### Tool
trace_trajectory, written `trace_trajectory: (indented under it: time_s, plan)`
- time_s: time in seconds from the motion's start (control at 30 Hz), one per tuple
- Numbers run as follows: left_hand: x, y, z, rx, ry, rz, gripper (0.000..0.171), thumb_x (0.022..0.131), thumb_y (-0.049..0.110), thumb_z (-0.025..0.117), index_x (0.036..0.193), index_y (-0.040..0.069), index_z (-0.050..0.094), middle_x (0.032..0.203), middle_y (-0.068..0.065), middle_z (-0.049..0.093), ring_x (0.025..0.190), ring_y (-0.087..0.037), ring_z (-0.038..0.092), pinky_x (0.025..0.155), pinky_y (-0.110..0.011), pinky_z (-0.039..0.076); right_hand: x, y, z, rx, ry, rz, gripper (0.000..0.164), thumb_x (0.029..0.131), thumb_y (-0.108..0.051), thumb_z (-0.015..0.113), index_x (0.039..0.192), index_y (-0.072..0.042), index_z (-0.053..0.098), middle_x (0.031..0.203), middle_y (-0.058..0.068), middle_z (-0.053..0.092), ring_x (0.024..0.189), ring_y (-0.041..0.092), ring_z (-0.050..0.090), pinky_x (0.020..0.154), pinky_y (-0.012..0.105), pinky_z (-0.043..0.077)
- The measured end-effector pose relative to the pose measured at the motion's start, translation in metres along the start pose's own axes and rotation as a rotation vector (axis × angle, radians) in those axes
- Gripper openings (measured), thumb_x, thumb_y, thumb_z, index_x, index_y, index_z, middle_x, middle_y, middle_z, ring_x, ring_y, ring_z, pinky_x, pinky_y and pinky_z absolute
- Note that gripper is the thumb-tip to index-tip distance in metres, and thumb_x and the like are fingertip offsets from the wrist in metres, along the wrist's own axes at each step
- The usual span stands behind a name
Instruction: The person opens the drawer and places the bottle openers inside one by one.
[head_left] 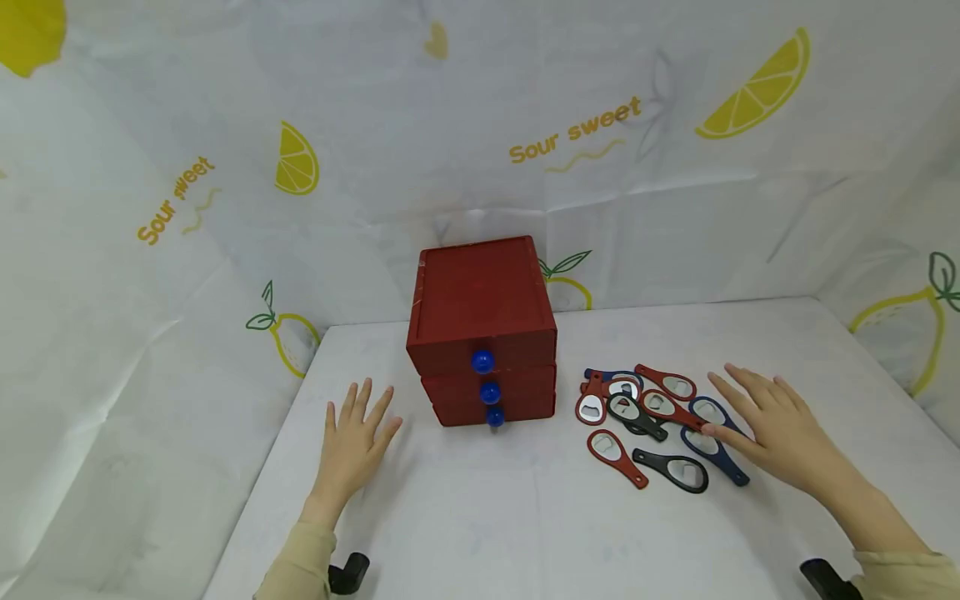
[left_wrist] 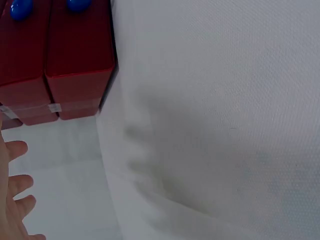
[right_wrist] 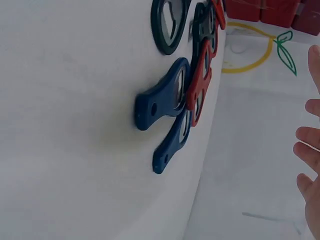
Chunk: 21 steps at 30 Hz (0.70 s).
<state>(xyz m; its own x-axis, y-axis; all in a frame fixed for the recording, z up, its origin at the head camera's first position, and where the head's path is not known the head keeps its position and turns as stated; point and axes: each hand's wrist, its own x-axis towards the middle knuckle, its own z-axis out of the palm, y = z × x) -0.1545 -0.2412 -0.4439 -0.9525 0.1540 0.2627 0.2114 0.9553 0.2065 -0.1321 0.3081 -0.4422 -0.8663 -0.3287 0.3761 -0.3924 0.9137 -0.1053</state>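
Note:
A pile of bottle openers [head_left: 622, 407] with red, black and blue plastic frames and metal inserts lies right of centre on the white table. My right hand [head_left: 783, 425] hovers at the right side of the pile, fingers spread and holding nothing. In the right wrist view its fingertips [right_wrist: 309, 134] are apart from a blue bottle opener [right_wrist: 165, 97]. A red drawer box [head_left: 483, 296] with blue knobs [head_left: 483, 361] stands at the back middle. To its front left my left hand [head_left: 354, 446] is held with straight, spread fingers, also holding nothing. The left wrist view shows the box's red side [left_wrist: 82, 55].
White cloth with lemon prints [head_left: 585, 192] hangs behind the table and at its sides. The table's left edge [head_left: 258, 462] runs close beside my left hand. Dark wrist mounts [head_left: 348, 573] show below both hands.

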Motion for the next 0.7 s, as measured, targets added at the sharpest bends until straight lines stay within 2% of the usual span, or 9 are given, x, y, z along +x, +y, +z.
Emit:
trace_trajectory:
  time_s: [0.13, 0.3, 0.43, 0.53, 0.6, 0.7]
  plan:
    - [0.002, 0.002, -0.004, 0.021, 0.092, 0.024, 0.048, 0.094, 0.044, 0.045, 0.132, 0.015, 0.052, 0.143, -0.015, 0.043, 0.135, -0.034, 0.034, 0.108, -0.060, 0.019, 0.007, -0.005, -0.006, 0.016, 0.088, -0.074, 0.067, 0.084, -0.043, 0.063, 0.137, -0.009, 0.042, 0.133, 0.024, 0.044, 0.117, 0.043, 0.041, 0.114, 0.051, 0.016]
    - [0.006, 0.003, -0.009, 0.053, 0.264, 0.085, 0.039, 0.091, 0.036, 0.055, 0.117, 0.009, 0.063, 0.125, -0.016, 0.059, 0.117, -0.034, 0.053, 0.099, -0.057, 0.035, 0.015, -0.018, -0.015, 0.050, 0.182, -0.121, 0.056, 0.085, -0.045, 0.060, 0.126, -0.008, 0.054, 0.124, 0.021, 0.053, 0.109, 0.041, 0.049, 0.096, 0.053, 0.035]
    - [0.012, 0.006, -0.015, 0.053, 0.405, 0.160, 0.028, 0.087, 0.027, 0.062, 0.105, 0.006, 0.068, 0.109, -0.016, 0.067, 0.101, -0.034, 0.062, 0.089, -0.053, 0.045, 0.021, -0.030, -0.023, 0.069, 0.265, -0.173, 0.051, 0.089, -0.050, 0.052, 0.115, -0.007, 0.062, 0.114, 0.018, 0.060, 0.103, 0.038, 0.054, 0.088, 0.049, 0.039]
    - [0.018, 0.008, -0.022, 0.042, 0.500, 0.208, 0.020, 0.084, 0.021, 0.065, 0.095, 0.005, 0.070, 0.097, -0.014, 0.070, 0.089, -0.033, 0.065, 0.078, -0.050, 0.049, 0.027, -0.042, -0.030, 0.063, 0.304, -0.192, 0.057, 0.093, -0.056, 0.040, 0.108, -0.007, 0.065, 0.107, 0.016, 0.063, 0.098, 0.035, 0.056, 0.084, 0.047, 0.040]
    - [0.023, 0.010, -0.027, 0.032, 0.547, 0.230, 0.017, 0.083, 0.019, 0.066, 0.091, 0.005, 0.071, 0.091, -0.013, 0.071, 0.083, -0.033, 0.065, 0.073, -0.048, 0.050, 0.033, -0.051, -0.034, 0.072, 0.342, -0.214, 0.063, 0.094, -0.057, 0.032, 0.103, -0.005, 0.067, 0.101, 0.016, 0.064, 0.094, 0.034, 0.058, 0.082, 0.045, 0.041]
    - [0.029, 0.015, -0.035, 0.012, 0.594, 0.245, 0.014, 0.082, 0.017, 0.067, 0.088, 0.005, 0.071, 0.084, -0.011, 0.070, 0.076, -0.032, 0.064, 0.067, -0.046, 0.048, 0.043, -0.064, -0.038, 0.082, 0.410, -0.248, 0.065, 0.096, -0.055, 0.030, 0.095, -0.003, 0.069, 0.093, 0.014, 0.066, 0.087, 0.031, 0.060, 0.077, 0.039, 0.043]
